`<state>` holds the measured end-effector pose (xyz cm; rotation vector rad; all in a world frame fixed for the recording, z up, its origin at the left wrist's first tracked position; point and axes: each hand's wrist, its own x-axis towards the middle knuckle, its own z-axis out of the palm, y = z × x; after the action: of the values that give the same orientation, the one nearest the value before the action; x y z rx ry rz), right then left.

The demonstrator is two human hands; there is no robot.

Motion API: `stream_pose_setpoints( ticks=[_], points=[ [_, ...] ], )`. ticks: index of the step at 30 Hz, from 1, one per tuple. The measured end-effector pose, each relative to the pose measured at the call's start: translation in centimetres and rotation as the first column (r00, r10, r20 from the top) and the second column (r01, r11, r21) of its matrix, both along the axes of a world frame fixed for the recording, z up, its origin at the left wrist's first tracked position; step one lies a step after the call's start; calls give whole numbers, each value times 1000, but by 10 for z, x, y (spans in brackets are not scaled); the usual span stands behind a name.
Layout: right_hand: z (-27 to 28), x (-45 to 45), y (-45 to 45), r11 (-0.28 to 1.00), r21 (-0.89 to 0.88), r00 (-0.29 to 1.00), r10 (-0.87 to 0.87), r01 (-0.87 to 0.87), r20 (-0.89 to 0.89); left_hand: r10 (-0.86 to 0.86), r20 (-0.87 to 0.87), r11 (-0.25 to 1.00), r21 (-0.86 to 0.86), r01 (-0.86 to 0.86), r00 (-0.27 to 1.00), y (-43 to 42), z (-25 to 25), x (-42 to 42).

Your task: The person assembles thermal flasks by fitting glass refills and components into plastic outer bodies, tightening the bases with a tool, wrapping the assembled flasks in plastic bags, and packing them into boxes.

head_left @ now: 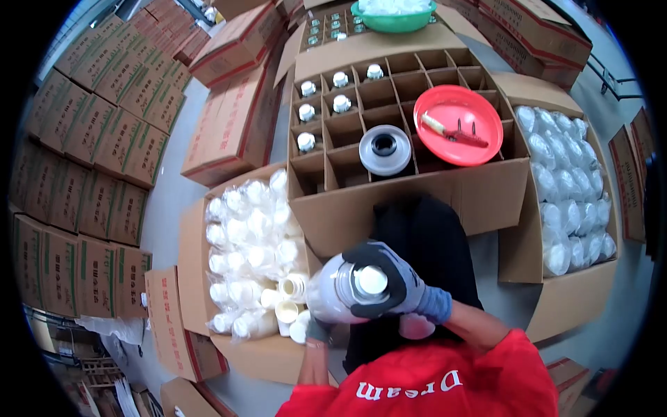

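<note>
Head view: translucent plastic bottle, white cap on top, is at lower centre of frame. Right hand, grey-blue glove with dark palm, has its fingers clamped around the bottle's neck, right at the cap. Left hand, gloved, is at the bottle's lower left side; its fingers are mostly hidden, can't tell how they sit.

Upper centre: brown cardboard carton with cell dividers. Six white-capped items stand in its left cells. Round pale plastic disc with a dark centre ring rests on the front cells; shallow red round plastic basin sits right of it with a small red tool inside, type unclear.

Left of the hands: open carton of white plastic containers, many bagged. Right side: open carton of clear-wrapped items in rows. Top: green plastic basin. Left edge: stacked printed brown cartons.
</note>
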<state>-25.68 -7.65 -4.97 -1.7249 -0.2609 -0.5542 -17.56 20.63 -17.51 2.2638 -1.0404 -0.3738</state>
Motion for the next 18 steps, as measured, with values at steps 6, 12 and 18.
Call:
stream_pose_setpoints(
  ticks=[6,12,18],
  points=[
    [-54,-101,-9,888,-452,890,-138,-83,-436,27,3,1000,0,-27,1000,10,0,6],
    [-52,-112,-2,613,-686,795,-149,-392,-588,40,4,999,-3,-40,999,9,-4,4],
    [-17,-89,-27,703,-689,818,-284,-177,-501,59,3,998,-16,-59,998,11,-3,5]
  ],
)
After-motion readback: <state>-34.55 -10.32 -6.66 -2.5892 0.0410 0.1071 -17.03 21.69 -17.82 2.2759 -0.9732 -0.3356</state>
